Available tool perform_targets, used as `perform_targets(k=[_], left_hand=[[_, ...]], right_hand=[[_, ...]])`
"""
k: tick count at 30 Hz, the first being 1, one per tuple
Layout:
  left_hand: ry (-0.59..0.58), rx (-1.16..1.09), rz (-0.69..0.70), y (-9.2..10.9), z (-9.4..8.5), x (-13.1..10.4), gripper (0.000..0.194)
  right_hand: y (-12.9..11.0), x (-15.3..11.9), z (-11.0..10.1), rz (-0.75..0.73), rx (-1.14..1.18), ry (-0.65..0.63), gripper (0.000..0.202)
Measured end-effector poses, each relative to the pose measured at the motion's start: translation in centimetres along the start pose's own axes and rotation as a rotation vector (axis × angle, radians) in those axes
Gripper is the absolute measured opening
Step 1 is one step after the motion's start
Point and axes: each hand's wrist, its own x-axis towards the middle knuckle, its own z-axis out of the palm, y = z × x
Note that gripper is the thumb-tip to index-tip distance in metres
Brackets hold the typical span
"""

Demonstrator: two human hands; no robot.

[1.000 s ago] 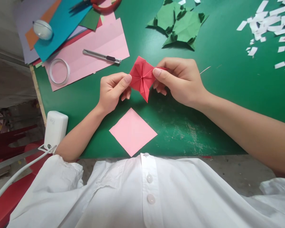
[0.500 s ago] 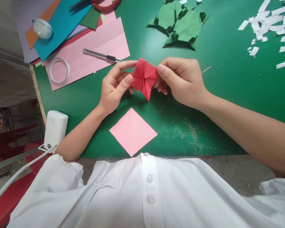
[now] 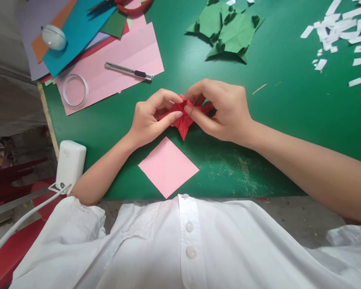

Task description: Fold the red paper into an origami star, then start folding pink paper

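Note:
A folded red paper piece with pointed flaps is held low over the green table. My left hand grips its left side between thumb and fingers. From the right, my right hand pinches it near the middle, thumb and forefinger on a fold, and its fingers cover part of the paper. Just below the hands lies a flat pink paper square, turned like a diamond, touched by neither hand.
Coloured sheets, a cutter, a tape roll, a white round object and red-handled scissors lie upper left. Folded green papers sit at the top, white scraps upper right, a white power bank left.
The red paper has moved down towards me and is more covered by fingers. My right hand has shifted from its right edge onto its middle, and my left fingers have closed in over it.

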Motion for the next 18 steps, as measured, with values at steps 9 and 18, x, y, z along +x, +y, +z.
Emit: perform_targets(k=[9, 18], left_hand=[[-0.002, 0.085, 0.018, -0.3, 0.2, -0.1, 0.008], [-0.009, 0.069, 0.033, -0.2, 0.3, -0.1, 0.008]], right_hand=[[0.9, 0.0, 0.6, -0.096, -0.153, 0.051, 0.010], [1.2, 0.0, 0.7, -0.109, -0.163, 0.053, 0.009]])
